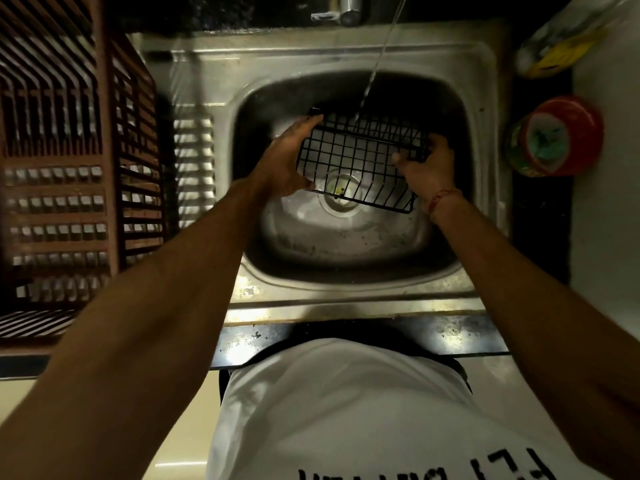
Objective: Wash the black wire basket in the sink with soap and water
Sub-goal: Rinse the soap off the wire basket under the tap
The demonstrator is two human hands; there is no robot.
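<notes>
The person is wearing a white T-shirt [346, 403] that is showing a line of black block lettering across the front, cut off by the lower edge of the head view and too partial to read. Both forearms are showing bare up to the edges of the picture, with no sleeves reaching into view. A thin red thread bracelet [442, 199] is circling the wrist of the right hand [427, 166], while the left hand [287, 161] is wearing nothing visible.
</notes>
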